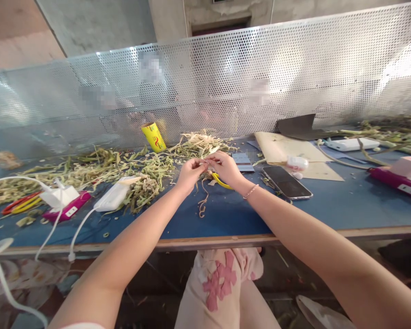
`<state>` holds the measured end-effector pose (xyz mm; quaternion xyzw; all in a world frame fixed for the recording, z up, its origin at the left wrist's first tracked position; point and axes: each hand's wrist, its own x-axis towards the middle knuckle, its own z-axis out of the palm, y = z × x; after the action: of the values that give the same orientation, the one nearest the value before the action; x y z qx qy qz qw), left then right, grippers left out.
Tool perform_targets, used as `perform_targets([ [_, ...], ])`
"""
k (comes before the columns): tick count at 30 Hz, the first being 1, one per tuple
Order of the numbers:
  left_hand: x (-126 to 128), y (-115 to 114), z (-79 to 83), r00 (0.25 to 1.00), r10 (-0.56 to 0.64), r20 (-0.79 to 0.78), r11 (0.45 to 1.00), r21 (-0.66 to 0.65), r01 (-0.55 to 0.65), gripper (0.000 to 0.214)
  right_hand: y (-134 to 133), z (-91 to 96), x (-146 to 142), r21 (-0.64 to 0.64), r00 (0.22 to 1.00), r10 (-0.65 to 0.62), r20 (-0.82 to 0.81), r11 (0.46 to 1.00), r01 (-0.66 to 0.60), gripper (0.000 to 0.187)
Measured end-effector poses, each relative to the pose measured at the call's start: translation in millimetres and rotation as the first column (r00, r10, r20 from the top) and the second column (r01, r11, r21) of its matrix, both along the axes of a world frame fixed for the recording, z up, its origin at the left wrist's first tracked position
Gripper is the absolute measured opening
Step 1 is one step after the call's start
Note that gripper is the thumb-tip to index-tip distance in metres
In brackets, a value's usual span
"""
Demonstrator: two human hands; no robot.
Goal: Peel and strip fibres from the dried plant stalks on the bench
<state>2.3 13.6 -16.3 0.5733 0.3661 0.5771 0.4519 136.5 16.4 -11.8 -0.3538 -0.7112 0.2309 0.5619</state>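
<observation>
My left hand (189, 174) and my right hand (226, 167) meet over the blue table (233, 214), fingers pinched together on a thin dried plant stem (202, 201) whose curled end hangs down to the tabletop. Yellow-handled scissors (221, 181) lie just under my right hand, partly hidden by it. A heap of dried stems and peelings (147, 176) lies just left of my hands, and a paler pile of strips (198, 144) sits behind them.
A yellow roll (154, 136) stands at the perforated metal screen (226, 82). A phone (287, 182), papers (281, 148), a small booklet (243, 161) and a white box (351, 144) lie right. White chargers (114, 196), cables and red-handled scissors (18, 203) lie left.
</observation>
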Motion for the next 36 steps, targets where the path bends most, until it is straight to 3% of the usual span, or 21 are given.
perform_targets([
  [11, 6, -8, 8.1, 0.990, -0.037, 0.135, 0.990, -0.127, 0.054, 0.030, -4, 0.5, 0, 0.077, 0.999, -0.006, 0.053, 0.997, 0.002, 0.012],
  [17, 6, -7, 7.0, 0.988, -0.002, 0.158, 0.996, -0.086, 0.016, 0.023, -5, 0.0, -1, 0.088, 0.999, 0.001, 0.037, 0.996, -0.004, 0.008],
  [25, 1, 3, -1.5, 0.988, 0.144, 0.056, 0.983, 0.109, -0.150, 0.024, -10, 4.2, -5, -0.049, 0.995, -0.098, -0.027, 0.994, 0.097, 0.008],
  [31, -2, 3, -2.4, 0.988, 0.147, -0.055, 0.973, 0.186, -0.135, 0.026, -2, 3.5, -6, -0.304, 0.983, 0.032, -0.180, 0.949, -0.087, 0.020],
  [36, 0, -1, 0.1, 0.989, 0.118, -0.093, 0.984, 0.147, -0.104, 0.028, -4, 4.7, -6, -0.262, 0.945, 0.068, -0.319, 0.952, -0.156, 0.025],
])
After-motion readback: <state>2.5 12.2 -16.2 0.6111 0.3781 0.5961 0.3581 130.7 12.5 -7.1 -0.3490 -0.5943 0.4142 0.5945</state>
